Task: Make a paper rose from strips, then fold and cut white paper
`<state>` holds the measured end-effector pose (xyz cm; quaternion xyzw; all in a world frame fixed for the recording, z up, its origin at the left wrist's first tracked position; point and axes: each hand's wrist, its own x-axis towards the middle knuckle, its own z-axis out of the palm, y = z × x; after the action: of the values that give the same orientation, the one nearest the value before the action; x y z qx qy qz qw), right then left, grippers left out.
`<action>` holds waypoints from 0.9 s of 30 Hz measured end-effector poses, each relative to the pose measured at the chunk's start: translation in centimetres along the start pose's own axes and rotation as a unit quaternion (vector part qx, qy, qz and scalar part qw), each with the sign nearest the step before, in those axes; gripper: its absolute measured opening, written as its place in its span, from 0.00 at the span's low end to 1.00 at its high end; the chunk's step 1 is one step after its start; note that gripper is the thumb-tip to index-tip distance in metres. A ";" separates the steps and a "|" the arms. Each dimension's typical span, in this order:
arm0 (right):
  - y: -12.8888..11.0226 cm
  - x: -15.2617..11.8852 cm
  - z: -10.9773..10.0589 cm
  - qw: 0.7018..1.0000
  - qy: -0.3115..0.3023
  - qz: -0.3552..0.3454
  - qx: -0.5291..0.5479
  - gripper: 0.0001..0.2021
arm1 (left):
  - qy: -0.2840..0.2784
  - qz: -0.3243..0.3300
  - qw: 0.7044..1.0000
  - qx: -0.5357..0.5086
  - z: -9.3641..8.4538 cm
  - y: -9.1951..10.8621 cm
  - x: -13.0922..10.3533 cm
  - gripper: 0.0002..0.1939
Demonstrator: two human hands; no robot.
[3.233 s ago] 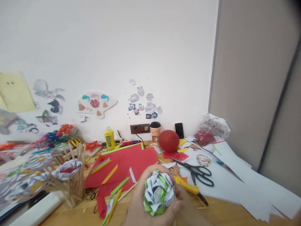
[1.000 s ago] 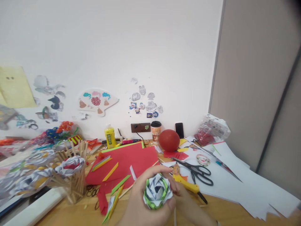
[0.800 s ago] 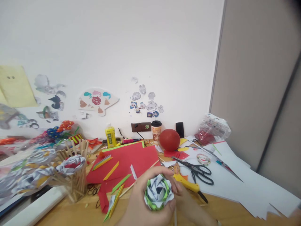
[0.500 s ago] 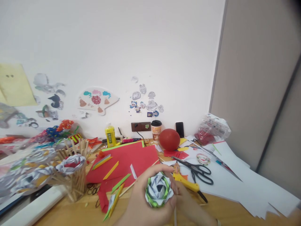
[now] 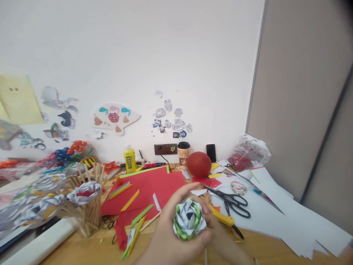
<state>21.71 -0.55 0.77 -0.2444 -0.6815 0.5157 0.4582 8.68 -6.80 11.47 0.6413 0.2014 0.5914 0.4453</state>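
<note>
A folded paper flower [image 5: 189,218], white with green edges, faces up at the lower middle of the head view. My left hand [image 5: 168,232] curls around its left side, with the thumb along the front and the index finger raised behind. At its right side is my right hand [image 5: 217,230], its fingers against the flower's edge and partly hidden behind it. A thin stick [image 5: 205,255] shows below the flower, between the two hands.
Red paper [image 5: 154,184] with coloured strips lies to the left. Sticks stand in a clear holder [image 5: 91,217] beside other paper flowers. Black scissors [image 5: 234,200], a yellow glue gun [image 5: 224,218], a red balloon [image 5: 199,164] and white sheets [image 5: 289,213] are at the right.
The flower has shifted slightly up and to the right and looks turned a little. My left index finger and thumb have lifted somewhat away from it.
</note>
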 end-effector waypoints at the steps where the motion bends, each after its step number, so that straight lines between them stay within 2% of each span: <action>1: 0.1 0.0 0.0 1.000 0.008 0.008 0.001 0.20 | -0.005 -0.008 0.999 -0.036 -0.1 -0.3 0.1 0.37; 4: 0.2 0.0 0.0 0.998 0.028 0.043 0.027 0.23 | -0.013 -0.051 0.993 -0.103 -0.6 -0.9 0.4 0.54; 6: 0.2 0.0 0.2 0.998 0.031 0.045 0.037 0.25 | 0.003 -0.082 0.991 -0.109 -0.9 -1.2 0.6 0.56; 9: 0.0 0.2 0.4 0.999 0.026 0.030 0.025 0.28 | 0.042 -0.112 0.988 -0.093 -1.2 -1.1 0.9 0.49; 13: 0.2 0.5 0.5 0.999 0.028 0.034 0.001 0.31 | 0.102 -0.138 0.985 -0.032 -1.0 -0.5 1.3 0.28; 17: 0.6 0.6 0.5 0.999 0.030 0.038 0.003 0.31 | 0.121 -0.141 0.982 0.025 -0.9 0.0 1.4 0.16; 21: 1.0 0.6 0.4 0.999 0.032 0.040 0.009 0.31 | 0.114 -0.125 0.983 0.076 -1.1 0.2 1.5 0.15; 24: 1.1 0.7 0.3 0.998 0.030 0.047 0.004 0.31 | 0.098 -0.137 0.981 0.093 -1.5 0.0 1.6 0.16; 27: 1.1 0.7 0.3 0.999 0.028 0.040 -0.004 0.32 | 0.073 -0.145 0.986 0.042 -1.8 -0.4 1.5 0.25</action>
<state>20.96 0.28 0.04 -0.2882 -0.6601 0.5235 0.4552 7.45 -4.81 11.91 0.5783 0.3486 0.5573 0.4832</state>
